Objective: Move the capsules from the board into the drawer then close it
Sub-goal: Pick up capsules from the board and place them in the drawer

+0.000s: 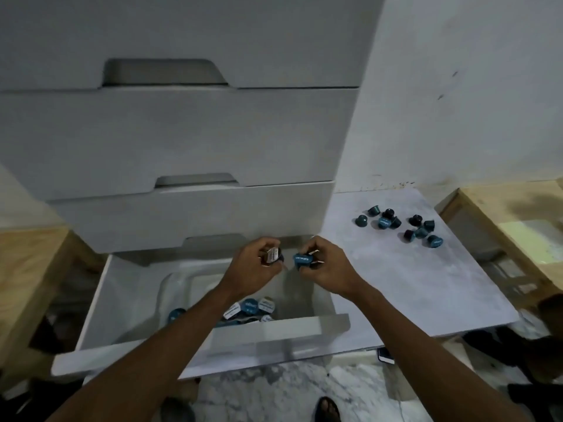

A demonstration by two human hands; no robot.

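The bottom drawer [100,303] of a white cabinet stands pulled out, with several blue and dark capsules [249,307] lying inside near its front wall. Both my hands hover above the drawer's back part. My left hand [256,266] grips a few capsules, one with a brown and white lid [272,255] showing. My right hand [326,263] holds several capsules, a blue one [302,260] foremost. To the right lies a pale grey board [411,278] with several more blue and black capsules [399,226] scattered near its far end.
Closed white drawers [182,141] rise above the open one. Wooden boxes stand at the left [27,278] and far right [511,220]. A white wall backs the board. My sandalled foot [327,409] shows on the marbled floor below, beside a dark object [385,356] under the board's edge.
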